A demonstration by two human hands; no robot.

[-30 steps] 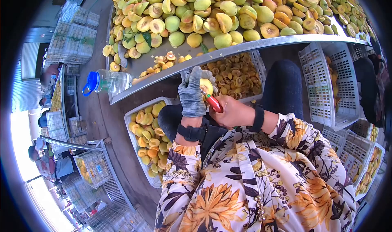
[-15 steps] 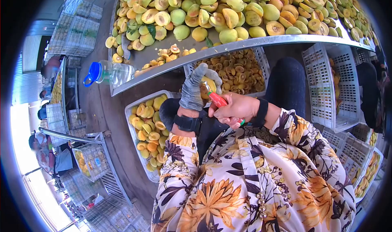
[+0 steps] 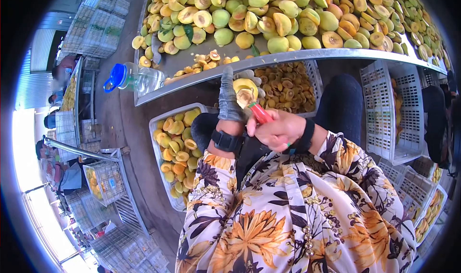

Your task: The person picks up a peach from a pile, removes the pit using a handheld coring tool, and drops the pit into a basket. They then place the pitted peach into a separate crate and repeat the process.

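Observation:
My left hand (image 3: 229,97), in a grey glove, holds a yellow fruit half (image 3: 245,86) in front of the metal table edge. Bare, my right hand (image 3: 278,130) is wrapped round a tool with a red handle (image 3: 260,113). The tool's tip is hidden behind a piece of fruit flesh or pit (image 3: 245,97) at the cut face. Behind my left hand, a crate (image 3: 313,81) below the table holds many brown-orange cut pieces (image 3: 288,88). A white crate (image 3: 152,124) of yellow fruit halves (image 3: 178,148) stands left of my knees.
Fruit halves (image 3: 269,13) are heaped on the metal table (image 3: 288,57). A water bottle with a blue cap (image 3: 139,78) lies at the table's left corner. White crates (image 3: 394,109) stand at the right. People (image 3: 62,172) and stacked crates (image 3: 98,28) are at the left.
The piece at the tool's tip now shows outside the fruit, facing me. My left hand's fingers point more upright. The view has shifted slightly, moving the table and bottle rightward.

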